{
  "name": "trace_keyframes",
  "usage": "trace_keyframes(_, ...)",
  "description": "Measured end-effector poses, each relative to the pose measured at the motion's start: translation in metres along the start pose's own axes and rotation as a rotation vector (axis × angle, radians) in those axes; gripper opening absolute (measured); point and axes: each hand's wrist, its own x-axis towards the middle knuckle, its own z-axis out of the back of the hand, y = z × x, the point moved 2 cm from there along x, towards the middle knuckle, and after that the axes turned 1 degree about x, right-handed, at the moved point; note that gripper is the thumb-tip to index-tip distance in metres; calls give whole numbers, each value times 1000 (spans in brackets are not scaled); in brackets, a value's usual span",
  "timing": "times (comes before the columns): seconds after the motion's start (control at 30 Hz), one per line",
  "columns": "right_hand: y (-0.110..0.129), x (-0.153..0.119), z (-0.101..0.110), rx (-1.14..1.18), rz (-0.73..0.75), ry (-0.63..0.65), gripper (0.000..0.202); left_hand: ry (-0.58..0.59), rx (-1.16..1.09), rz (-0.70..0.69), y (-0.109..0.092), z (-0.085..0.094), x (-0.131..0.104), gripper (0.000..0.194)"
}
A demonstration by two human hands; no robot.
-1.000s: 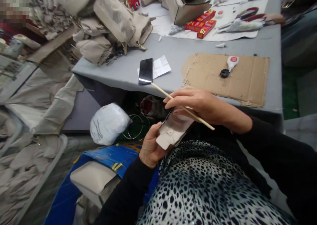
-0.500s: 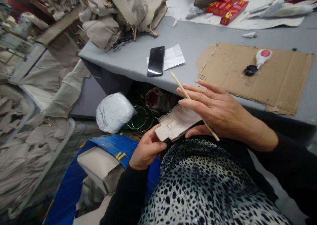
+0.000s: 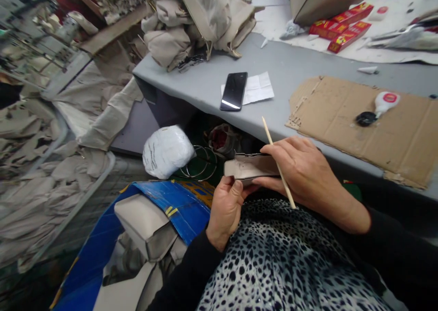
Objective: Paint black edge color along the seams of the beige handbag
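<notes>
A small beige box-like piece [image 3: 255, 166] with dark edges is held between both hands above my lap. My left hand [image 3: 226, 206] pinches its near left end, thumb on the outside. At its right part, my right hand [image 3: 301, 172] wraps round the piece with the fingers on the far side and the thumb on the near side. A thin pale wooden stick [image 3: 280, 167] lies across the right hand's fingers, its pointed tip upward and its other end toward my lap.
On the grey table [image 3: 191, 80] lie a phone [image 3: 234, 91], white paper [image 3: 259, 87], cardboard [image 3: 331, 110] with a white bottle [image 3: 386, 102], and red boxes [image 3: 349, 36]. A blue bag [image 3: 160, 201] of beige pieces stands left, near a white bundle [image 3: 167, 151].
The view has shifted, so the table things appear farther right. The piece has turned to lie more level, its side walls drawn up, and my right hand's fingers have curled closer round it.
</notes>
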Motion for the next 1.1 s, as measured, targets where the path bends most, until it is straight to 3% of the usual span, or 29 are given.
trace_keyframes(0.1, 0, -5, 1, 8, -33, 14, 59, 33, 61, 0, 3, -3, 1, 29)
trace_keyframes(0.33, -1, -7, 13, 114, -20, 83, 44, -97, 122, 19, 1, -10, -2, 31)
trace_keyframes(0.47, -10, -5, 20, 247, 22, 124, 20, -67, 242, -18, -9, -16, -3, 34)
trace_keyframes(0.53, -15, -4, 19, 309, 3, 127, 19, -51, 294, -40, -15, -17, -1, 34)
trace_keyframes(0.7, -18, -7, 17, 411, -115, 99, 20, -10, 398, -44, -22, -17, 2, 32)
trace_keyframes(0.9, -6, -17, 22, 473, -169, 26, 20, 49, 536, -70, -30, -19, 9, 31)
trace_keyframes(1.1, 2, -33, 19, 465, -212, -47, 20, 59, 485, -72, -21, -19, 12, 35)
